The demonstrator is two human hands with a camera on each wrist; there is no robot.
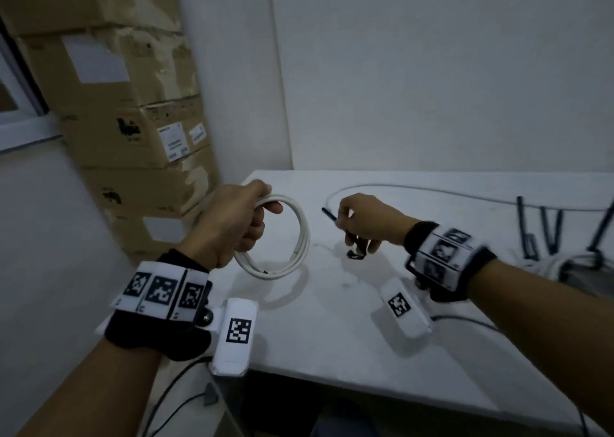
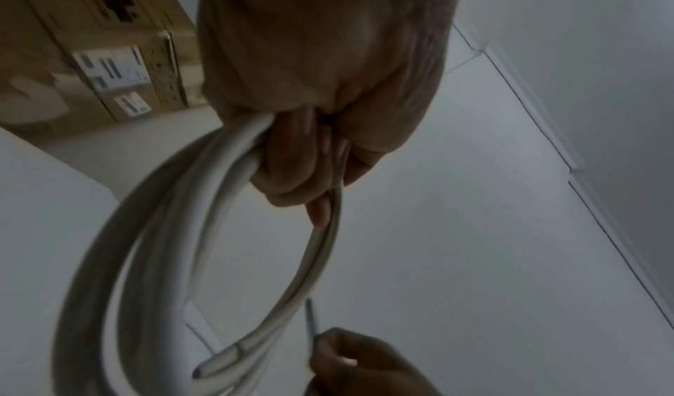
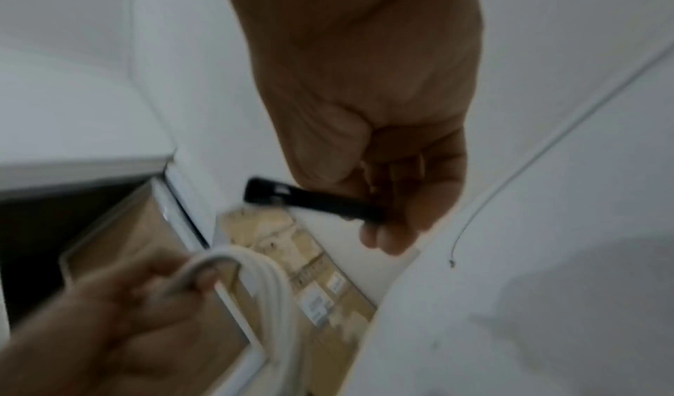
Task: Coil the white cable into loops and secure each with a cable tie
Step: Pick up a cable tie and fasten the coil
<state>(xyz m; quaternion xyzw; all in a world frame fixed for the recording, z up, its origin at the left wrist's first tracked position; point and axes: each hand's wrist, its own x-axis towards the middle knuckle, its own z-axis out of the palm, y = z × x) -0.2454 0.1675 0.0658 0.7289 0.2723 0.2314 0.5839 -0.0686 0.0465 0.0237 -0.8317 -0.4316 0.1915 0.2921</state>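
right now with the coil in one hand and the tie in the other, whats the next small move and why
Probably bring the black cable tie across and thread its free end through the white cable coil. The left hand already grips the loops bunched together above the table, no tie shows on them yet, and the right hand pinches the tie with its tip pointing toward the coil, apart from it.

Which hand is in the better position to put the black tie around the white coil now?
Right. The right hand already pinches the black cable tie, beside the coil, while the left hand grips it.
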